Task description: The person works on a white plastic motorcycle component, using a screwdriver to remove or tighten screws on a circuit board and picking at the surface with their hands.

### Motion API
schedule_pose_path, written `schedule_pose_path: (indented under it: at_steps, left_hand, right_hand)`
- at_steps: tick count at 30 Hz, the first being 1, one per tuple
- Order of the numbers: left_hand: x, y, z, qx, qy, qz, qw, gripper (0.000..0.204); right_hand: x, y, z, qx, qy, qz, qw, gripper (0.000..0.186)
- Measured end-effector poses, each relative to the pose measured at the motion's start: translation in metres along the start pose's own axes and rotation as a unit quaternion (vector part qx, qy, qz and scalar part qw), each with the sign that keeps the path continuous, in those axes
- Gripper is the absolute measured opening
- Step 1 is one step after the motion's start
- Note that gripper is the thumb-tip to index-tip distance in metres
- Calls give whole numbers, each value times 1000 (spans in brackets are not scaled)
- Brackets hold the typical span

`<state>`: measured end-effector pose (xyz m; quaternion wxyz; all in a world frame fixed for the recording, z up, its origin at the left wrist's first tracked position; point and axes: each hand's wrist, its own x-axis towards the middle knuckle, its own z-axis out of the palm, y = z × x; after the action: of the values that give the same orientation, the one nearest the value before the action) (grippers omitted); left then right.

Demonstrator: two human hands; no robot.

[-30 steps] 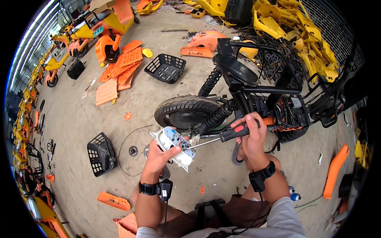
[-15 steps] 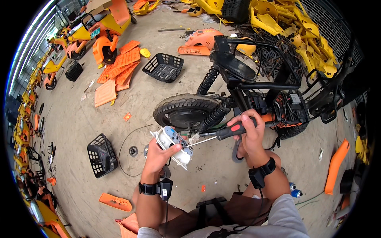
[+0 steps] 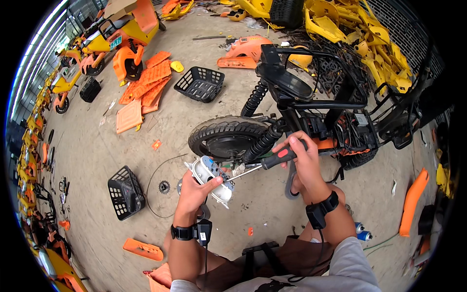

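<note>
My left hand (image 3: pixel 197 189) is closed around a white plastic housing (image 3: pixel 223 193) with a blue-grey insert, its thumb pressed on the front. My right hand (image 3: pixel 302 155) wraps a screwdriver (image 3: pixel 278 158) with a black and red handle. The screwdriver's metal shaft points left and down, and its tip reaches the edge of the housing by my left thumb. Whether the tip sits in a screw is too small to tell. Just beyond my hands stands a stripped black scooter frame (image 3: pixel 292 114) with its wheel (image 3: pixel 226 138) lying toward the left.
Black plastic baskets stand on the floor, one at the left (image 3: pixel 125 192) and one farther off (image 3: pixel 199 83). Orange panels (image 3: pixel 146 90) lie far left, near parked scooters (image 3: pixel 116 36). Yellow body parts (image 3: pixel 379 53) are heaped at the far right. Blue cans (image 3: pixel 362 233) stand beside my right leg.
My right hand and the screwdriver handle have shifted slightly left and up, tilting the shaft more steeply. The left hand keeps its hold on the housing almost unmoved.
</note>
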<state>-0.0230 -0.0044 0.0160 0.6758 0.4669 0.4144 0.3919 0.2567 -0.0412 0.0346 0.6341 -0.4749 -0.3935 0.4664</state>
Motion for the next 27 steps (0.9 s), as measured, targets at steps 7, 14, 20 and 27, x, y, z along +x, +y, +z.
schedule_pose_path:
  at_steps: [7, 14, 20, 27]
  left_hand:
    - [0, -2, 1, 35, 12, 11, 999, 43]
    - [-1, -3, -1, 43, 3, 4, 999, 46]
    - [-2, -1, -3, 12, 2, -17, 1000, 43]
    - [1, -7, -8, 37, -9, -21, 999, 44]
  right_hand:
    - [3, 8, -8, -96, 35, -4, 995, 23]
    - [0, -9, -7, -86, -15, 44, 995, 20]
    - [0, 2, -11, -75, -45, -58, 994, 30]
    - [-1, -1, -15, -151, -17, -8, 988, 29]
